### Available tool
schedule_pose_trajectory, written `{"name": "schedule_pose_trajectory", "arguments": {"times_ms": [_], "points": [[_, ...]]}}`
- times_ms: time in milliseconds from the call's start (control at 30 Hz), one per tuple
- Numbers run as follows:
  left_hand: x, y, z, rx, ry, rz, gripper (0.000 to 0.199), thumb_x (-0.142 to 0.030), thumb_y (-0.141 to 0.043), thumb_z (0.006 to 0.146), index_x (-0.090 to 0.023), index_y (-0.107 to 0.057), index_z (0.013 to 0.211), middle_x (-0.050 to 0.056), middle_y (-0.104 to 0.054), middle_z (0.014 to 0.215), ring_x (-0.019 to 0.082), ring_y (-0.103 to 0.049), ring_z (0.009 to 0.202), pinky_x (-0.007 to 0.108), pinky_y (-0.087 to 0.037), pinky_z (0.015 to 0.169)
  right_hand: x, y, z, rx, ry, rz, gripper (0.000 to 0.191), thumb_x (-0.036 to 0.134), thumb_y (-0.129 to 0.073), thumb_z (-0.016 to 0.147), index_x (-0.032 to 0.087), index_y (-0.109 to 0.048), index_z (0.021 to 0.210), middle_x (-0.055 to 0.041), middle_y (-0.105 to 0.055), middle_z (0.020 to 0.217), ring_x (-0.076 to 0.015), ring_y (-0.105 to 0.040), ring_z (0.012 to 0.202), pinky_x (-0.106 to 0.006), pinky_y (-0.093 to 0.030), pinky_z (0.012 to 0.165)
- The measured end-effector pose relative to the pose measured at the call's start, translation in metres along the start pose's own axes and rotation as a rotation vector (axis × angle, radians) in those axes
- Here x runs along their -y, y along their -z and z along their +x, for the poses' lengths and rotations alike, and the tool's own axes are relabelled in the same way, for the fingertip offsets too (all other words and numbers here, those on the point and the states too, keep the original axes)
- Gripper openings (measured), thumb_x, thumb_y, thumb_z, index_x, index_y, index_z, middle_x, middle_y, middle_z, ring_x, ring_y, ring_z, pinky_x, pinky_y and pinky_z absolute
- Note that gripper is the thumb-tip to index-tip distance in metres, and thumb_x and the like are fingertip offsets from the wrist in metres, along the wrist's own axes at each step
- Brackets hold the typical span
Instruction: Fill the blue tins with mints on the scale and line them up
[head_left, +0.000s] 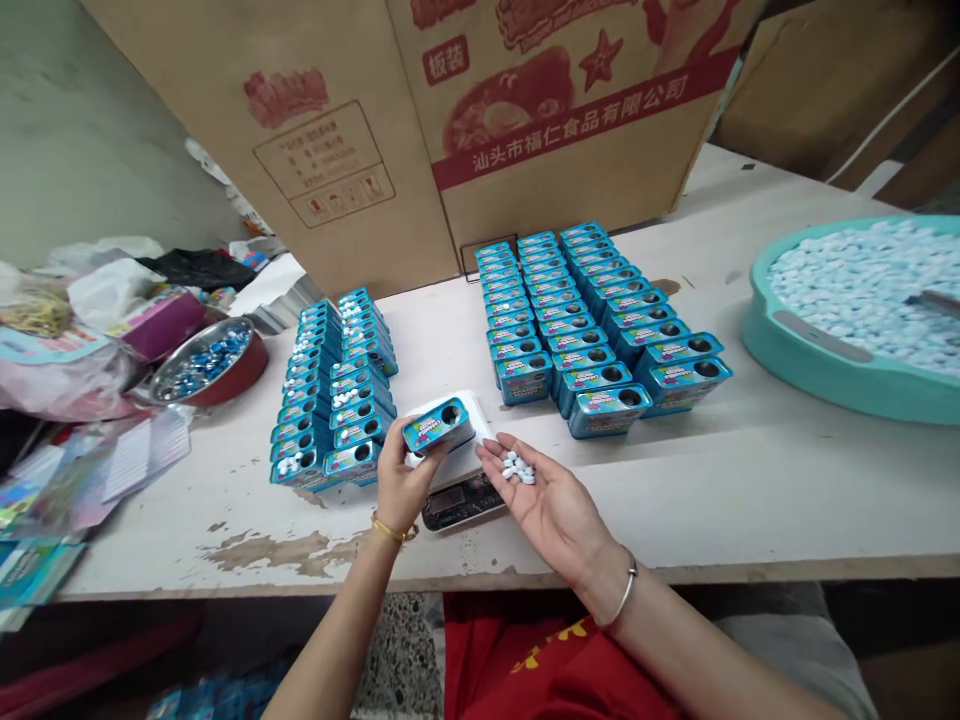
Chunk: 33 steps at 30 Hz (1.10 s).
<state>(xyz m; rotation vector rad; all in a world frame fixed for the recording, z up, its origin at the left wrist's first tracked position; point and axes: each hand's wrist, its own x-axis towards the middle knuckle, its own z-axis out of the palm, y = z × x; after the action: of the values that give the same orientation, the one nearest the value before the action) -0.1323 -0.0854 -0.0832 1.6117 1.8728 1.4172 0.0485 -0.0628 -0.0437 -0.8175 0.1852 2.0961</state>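
Observation:
My left hand [403, 478] grips a small blue box [437, 424] with a dark round hole in its top, held tilted over a white digital scale [474, 404]. Just right of it my right hand [551, 500] lies palm up, its fingers slightly curled under several small white candies [518, 467]. Left of the scale stand two rows of similar blue boxes [352, 460], many with white candies on top. Behind and to the right are three more rows of blue boxes [609, 402] with open holes.
A large turquoise basin [817, 375] of white candies, with a scoop handle, stands at the right. At the left are a red-sided metal bowl [251, 372] of blue wrapped pieces, plastic bags and papers. A big cardboard box [375, 230] stands behind.

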Motion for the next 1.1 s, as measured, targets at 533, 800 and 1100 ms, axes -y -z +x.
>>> {"name": "schedule_pose_trajectory", "arguments": {"times_ms": [533, 800, 1100], "points": [[-0.014, 0.006, -0.022, -0.196, -0.263, 0.447, 0.059, -0.026, -0.064, 0.078, -0.019, -0.041, 0.131, 0.013, -0.052, 0.119, 0.025, -0.048, 0.112, 0.042, -0.044, 0.091, 0.008, 0.038, -0.013, -0.083, -0.088, -0.091, 0.018, 0.008, -0.046, 0.086, 0.005, -0.063, 0.093, -0.0175, -0.071, 0.098, -0.0232, -0.065, 0.102, -0.029, -0.055, 0.085], [-0.073, -0.041, -0.089, 0.536, -0.242, 0.296, 0.026, -0.02, -0.045, 0.088, -0.016, -0.054, 0.113, 0.01, -0.055, 0.099, 0.018, -0.054, 0.091, 0.03, -0.05, 0.077, -0.003, 0.06, -0.017, -0.114, -0.222, -0.1, 0.024, 0.011, -0.044, 0.087, 0.008, -0.068, 0.092, -0.0102, -0.073, 0.082, -0.0144, -0.07, 0.072, -0.019, -0.057, 0.06], [-0.065, -0.049, -0.084, 0.645, -0.203, 0.334, 0.016, -0.017, -0.041, 0.09, -0.015, -0.057, 0.091, 0.007, -0.055, 0.095, 0.015, -0.055, 0.084, 0.025, -0.05, 0.073, -0.007, 0.077, -0.01, -0.076, -0.199, -0.085, 0.017, 0.011, -0.053, 0.082, 0.01, -0.069, 0.089, -0.0072, -0.073, 0.086, -0.013, -0.069, 0.079, -0.021, -0.056, 0.075]]}}
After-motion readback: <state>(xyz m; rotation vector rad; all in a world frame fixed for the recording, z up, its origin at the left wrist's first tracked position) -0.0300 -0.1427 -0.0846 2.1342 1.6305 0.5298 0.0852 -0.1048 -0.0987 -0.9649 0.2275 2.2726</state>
